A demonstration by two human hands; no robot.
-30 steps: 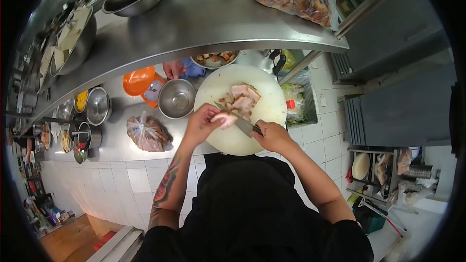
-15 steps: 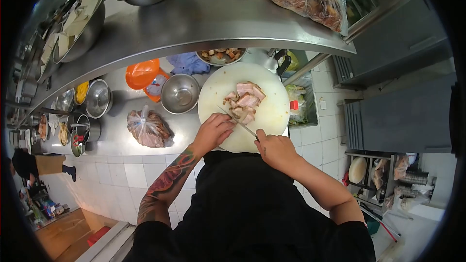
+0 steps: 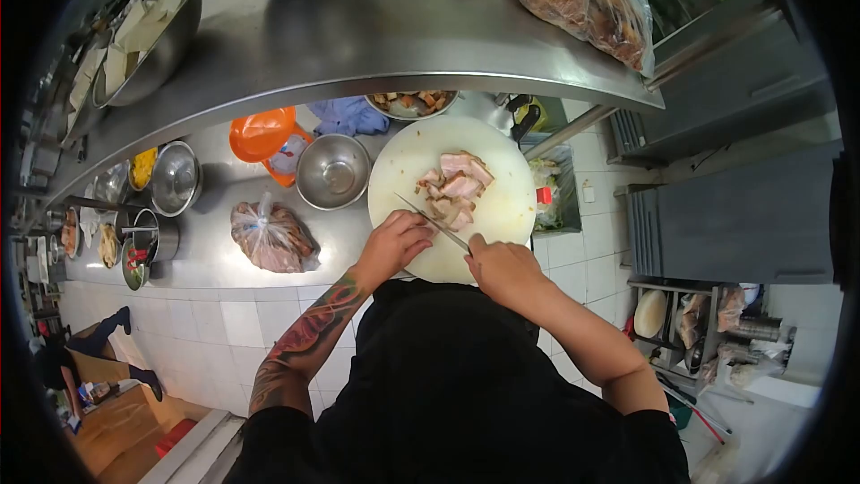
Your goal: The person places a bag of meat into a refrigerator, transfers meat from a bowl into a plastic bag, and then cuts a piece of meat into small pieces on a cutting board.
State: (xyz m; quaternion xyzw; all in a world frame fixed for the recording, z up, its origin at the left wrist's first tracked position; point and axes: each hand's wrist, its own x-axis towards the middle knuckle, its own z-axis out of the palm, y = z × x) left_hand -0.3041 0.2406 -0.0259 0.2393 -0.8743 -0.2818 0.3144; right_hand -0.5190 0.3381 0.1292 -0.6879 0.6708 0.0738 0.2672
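Note:
My right hand [image 3: 506,271] is wrapped round the handle of a knife [image 3: 432,222], whose blade points up and to the left. Beside the blade, the fingers of my left hand [image 3: 397,242] are curled together and lowered to the board; what lies under the fingertips is hidden. Both hands are over the near part of a round white cutting board [image 3: 506,157]. Slices of pale pink meat with browned edges [image 3: 461,185] lie in a loose pile just beyond the blade.
A steel bowl [image 3: 333,170] and a plastic bag of meat [image 3: 271,237] stand left of the board. Behind are an orange container [image 3: 262,133], a blue cloth [image 3: 349,115] and a bowl of cut pieces [image 3: 412,106]. A steel shelf [image 3: 394,45] overhangs the counter. Another person [image 3: 63,367] is far left.
The knife and my right hand have shifted slightly left and up across the board. The view has moved a little. At far left, the other person has changed position, legs now apart.

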